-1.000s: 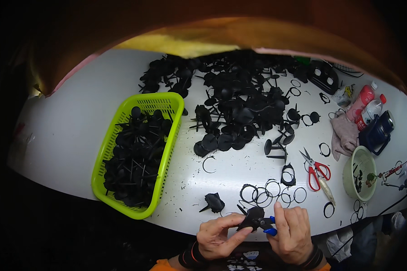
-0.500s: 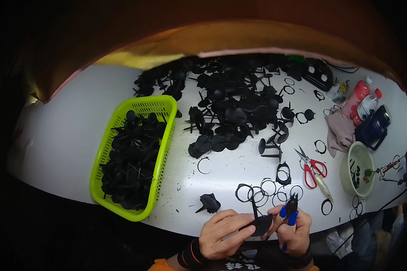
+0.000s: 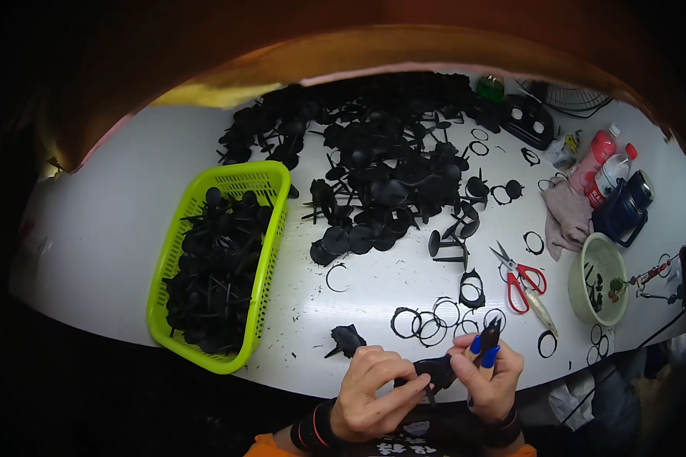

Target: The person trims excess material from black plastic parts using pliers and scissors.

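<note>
My left hand pinches a black rubber-like disc with a thin stem at the table's near edge. The stem points down toward me. Closed round a pair of blue-handled nippers is my right hand; the dark jaws point up and away from me. Its thumb and forefinger also touch the disc's right edge. A similar black piece with a ragged rim lies just beyond my left hand. Several thin black rings are spread beyond both hands.
A lime-green basket full of black stemmed discs stands left. More discs are heaped across the table's middle and back. Right lie red-handled scissors, a pale bowl, a cloth, bottles and a dark-blue flask.
The disc has turned over in my hands: its stem pointed up and now points down. My right thumb and forefinger have come onto its edge. The view has shifted slightly.
</note>
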Tool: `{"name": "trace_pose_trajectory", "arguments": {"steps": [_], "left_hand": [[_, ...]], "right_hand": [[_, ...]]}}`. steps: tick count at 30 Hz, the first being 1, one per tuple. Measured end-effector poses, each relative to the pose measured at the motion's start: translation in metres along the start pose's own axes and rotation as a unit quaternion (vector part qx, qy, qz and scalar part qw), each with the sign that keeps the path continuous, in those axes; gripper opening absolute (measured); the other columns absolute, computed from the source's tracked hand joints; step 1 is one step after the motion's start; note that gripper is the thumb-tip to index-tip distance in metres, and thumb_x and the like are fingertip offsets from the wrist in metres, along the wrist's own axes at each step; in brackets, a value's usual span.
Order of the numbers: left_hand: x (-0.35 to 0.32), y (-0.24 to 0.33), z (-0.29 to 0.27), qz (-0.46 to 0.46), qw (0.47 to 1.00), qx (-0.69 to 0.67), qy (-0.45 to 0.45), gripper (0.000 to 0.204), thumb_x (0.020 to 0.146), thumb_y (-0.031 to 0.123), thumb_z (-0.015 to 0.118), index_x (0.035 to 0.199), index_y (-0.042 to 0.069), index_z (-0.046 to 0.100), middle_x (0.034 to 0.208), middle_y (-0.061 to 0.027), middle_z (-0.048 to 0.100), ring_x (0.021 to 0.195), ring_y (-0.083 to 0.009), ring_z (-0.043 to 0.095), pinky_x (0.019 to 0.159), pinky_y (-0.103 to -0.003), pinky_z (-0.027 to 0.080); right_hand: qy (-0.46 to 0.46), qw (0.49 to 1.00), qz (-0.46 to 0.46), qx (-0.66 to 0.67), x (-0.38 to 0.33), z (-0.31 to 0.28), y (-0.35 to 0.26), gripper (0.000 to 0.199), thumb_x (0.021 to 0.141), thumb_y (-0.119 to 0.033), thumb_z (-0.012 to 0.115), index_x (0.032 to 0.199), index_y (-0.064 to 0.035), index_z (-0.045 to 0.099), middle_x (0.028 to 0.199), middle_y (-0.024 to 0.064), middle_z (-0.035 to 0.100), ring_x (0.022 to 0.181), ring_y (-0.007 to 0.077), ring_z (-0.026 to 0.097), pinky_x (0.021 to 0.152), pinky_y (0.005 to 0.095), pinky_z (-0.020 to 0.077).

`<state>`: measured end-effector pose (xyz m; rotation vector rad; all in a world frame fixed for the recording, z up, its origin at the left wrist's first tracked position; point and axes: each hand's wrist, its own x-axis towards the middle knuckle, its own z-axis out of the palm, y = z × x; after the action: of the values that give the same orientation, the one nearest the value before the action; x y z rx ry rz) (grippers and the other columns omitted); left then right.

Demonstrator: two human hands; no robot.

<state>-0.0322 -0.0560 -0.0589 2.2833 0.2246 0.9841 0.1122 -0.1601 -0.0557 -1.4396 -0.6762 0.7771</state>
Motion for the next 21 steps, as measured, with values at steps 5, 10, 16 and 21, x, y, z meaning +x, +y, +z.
{"name": "trace_pose_trajectory", "arguments": {"steps": [5, 10, 16, 21], "left_hand": [[-0.004, 0.001, 0.001, -0.057, 0.987, -0.094, 0.118, 0.031, 0.057, -0.007, 0.073, 0.086, 0.0, 0.064, 0.079, -0.0075, 0.053, 0.067, -0.0181, 0.051, 0.057, -0.028, 0.041], [-0.008, -0.004, 0.014, -0.051, 0.984, -0.031, 0.165, 0.031, 0.056, -0.008, 0.074, 0.083, 0.003, 0.063, 0.079, -0.0086, 0.053, 0.066, -0.0169, 0.051, 0.054, -0.027, 0.041], [-0.016, -0.014, 0.011, 0.068, 0.99, 0.042, 0.117, 0.036, 0.056, -0.003, 0.071, 0.09, 0.0, 0.063, 0.087, -0.0074, 0.055, 0.066, -0.0192, 0.052, 0.059, -0.03, 0.041], [-0.023, 0.002, -0.003, 0.074, 0.988, 0.06, 0.118, 0.028, 0.058, -0.004, 0.071, 0.084, 0.001, 0.062, 0.085, -0.006, 0.058, 0.067, -0.0159, 0.054, 0.059, -0.03, 0.042]], "right_hand": [[-0.019, 0.967, 0.053, 0.25, 0.008, -0.032, 0.015, 0.018, 0.083, 0.001, 0.048, 0.099, 0.0093, 0.048, 0.071, 0.0141, 0.055, 0.06, 0.0209, 0.056, 0.056, 0.0328, 0.0477], [-0.322, 0.866, 0.259, 0.281, -0.033, -0.013, -0.025, 0.046, 0.067, 0.014, 0.041, 0.113, 0.019, 0.041, 0.09, 0.0286, 0.055, 0.093, 0.0422, 0.056, 0.09, 0.0488, 0.0391], [-0.326, 0.817, 0.312, 0.359, -0.03, -0.007, 0.01, 0.045, 0.068, 0.013, 0.036, 0.113, 0.015, 0.042, 0.097, 0.0253, 0.054, 0.101, 0.0405, 0.053, 0.092, 0.0508, 0.0392], [-0.158, 0.841, 0.207, 0.473, -0.029, -0.011, 0.021, 0.054, 0.054, 0.013, 0.04, 0.108, 0.0162, 0.044, 0.085, 0.0301, 0.056, 0.082, 0.0474, 0.058, 0.075, 0.0585, 0.0467]]}}
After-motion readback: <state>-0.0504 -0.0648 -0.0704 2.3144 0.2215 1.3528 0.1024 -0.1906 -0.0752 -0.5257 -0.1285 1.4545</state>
